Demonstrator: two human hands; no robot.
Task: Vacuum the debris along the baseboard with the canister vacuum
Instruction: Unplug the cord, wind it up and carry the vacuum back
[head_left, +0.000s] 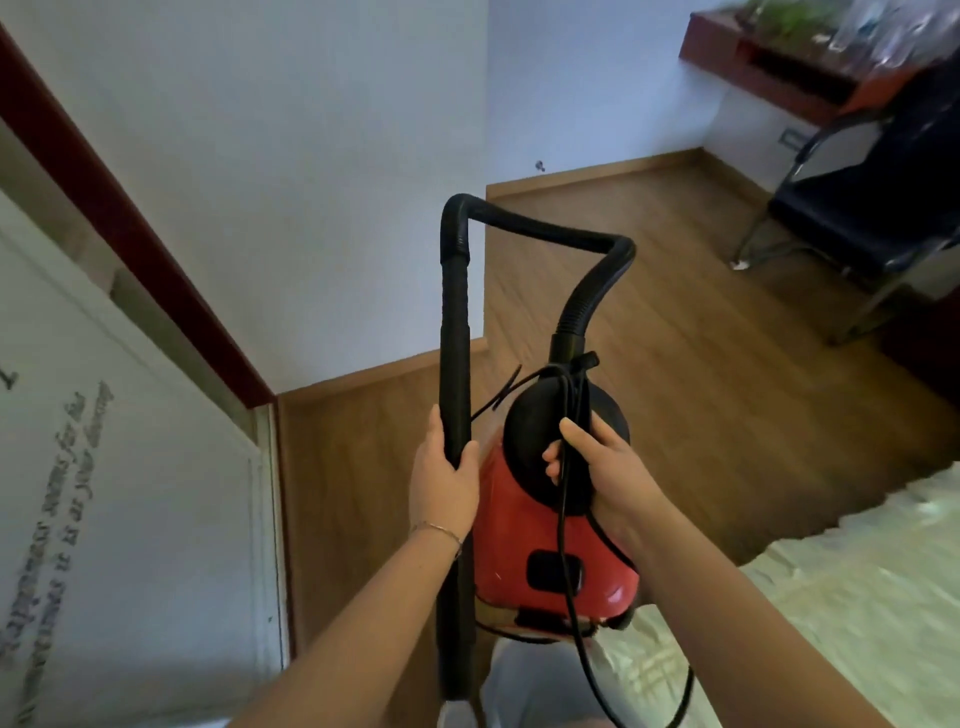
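You hold one red canister vacuum (550, 525) up before you. Your left hand (444, 478) curls round its one black wand (456, 332), left of the canister, and your right hand (602, 467) grips the black top and one cord (563, 519). Beyond the canister, baseboard (374, 376) edges open wood floor (649, 374), with one chair (872, 208) to the right.

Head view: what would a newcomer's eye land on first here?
The red canister vacuum fills the centre, held up by the right hand, which grips its black top together with the cord. Just left of it, the left hand grips the black wand, with the hose looping above. Behind them, the wooden baseboard runs along the foot of the white wall.
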